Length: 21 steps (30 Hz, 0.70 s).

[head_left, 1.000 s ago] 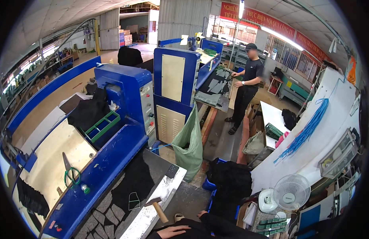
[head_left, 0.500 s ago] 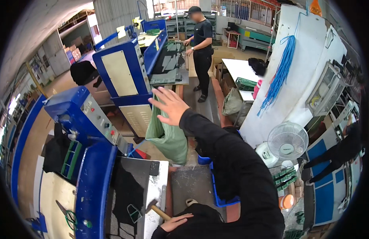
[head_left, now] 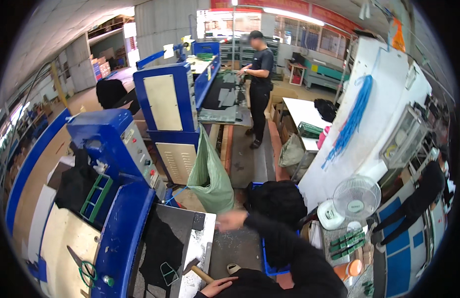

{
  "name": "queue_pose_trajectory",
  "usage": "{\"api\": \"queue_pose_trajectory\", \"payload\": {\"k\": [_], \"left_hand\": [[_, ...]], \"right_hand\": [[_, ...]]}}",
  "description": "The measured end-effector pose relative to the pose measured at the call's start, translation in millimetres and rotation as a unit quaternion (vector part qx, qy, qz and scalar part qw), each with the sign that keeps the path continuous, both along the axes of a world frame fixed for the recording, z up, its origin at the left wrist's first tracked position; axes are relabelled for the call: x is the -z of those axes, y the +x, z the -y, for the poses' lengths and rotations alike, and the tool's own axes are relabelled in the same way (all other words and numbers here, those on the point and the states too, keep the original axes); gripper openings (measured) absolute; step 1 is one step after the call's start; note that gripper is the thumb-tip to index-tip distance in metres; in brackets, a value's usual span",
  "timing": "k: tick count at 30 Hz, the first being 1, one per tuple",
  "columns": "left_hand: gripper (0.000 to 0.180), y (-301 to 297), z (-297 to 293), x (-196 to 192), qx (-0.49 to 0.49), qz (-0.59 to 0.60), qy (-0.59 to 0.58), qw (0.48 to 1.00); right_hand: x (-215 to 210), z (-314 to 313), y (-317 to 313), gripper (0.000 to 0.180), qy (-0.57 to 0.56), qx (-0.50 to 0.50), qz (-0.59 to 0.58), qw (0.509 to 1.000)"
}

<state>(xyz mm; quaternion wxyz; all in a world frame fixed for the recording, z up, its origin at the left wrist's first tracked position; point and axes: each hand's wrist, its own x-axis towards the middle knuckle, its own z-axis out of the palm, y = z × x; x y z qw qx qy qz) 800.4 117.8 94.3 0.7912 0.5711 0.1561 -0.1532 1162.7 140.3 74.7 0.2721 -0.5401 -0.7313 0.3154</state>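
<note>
My left hand lies low at the bottom edge, fingers loose, right beside the wooden handle of a hammer on a pale, scuffed board. It holds nothing. My right hand, blurred by motion and in a black sleeve, hovers empty above the board's far right corner. A black sheet of material lies left of the hammer, with a green wire-like outline shape on it.
A blue press machine stands left, with green-handled scissors on its pale table. A green bag hangs ahead, beside a blue crate of black material. A white fan stands right. One person stands far ahead at a machine.
My right hand has dropped from raised in front of the green bag down to just over the board. My view has shifted right. The left hand stays by the hammer.
</note>
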Motion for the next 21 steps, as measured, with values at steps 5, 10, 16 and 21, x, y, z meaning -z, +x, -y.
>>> {"api": "queue_pose_trajectory", "payload": {"k": [5,10,16,21], "left_hand": [[0.042,22.9,-1.6,-0.8,0.055,0.036,0.012,0.998],[0.042,42.9,3.1,1.2,0.052,0.024,0.025,0.998],[0.048,69.2,19.2,46.2,0.112,0.022,0.047,0.992],[0.049,111.2,-25.8,-17.4,0.067,0.054,0.083,0.993]], "right_hand": [[353.5,237.4,-118.6,0.054,-0.354,0.414,0.050,0.837],[369.5,337.7,-133.3,0.050,-0.615,0.386,0.042,0.686],[384.8,354.2,-97.2,0.047,-0.653,0.389,0.075,0.646],[399.9,279.0,-51.4,0.033,-0.403,0.498,-0.089,0.763]]}}
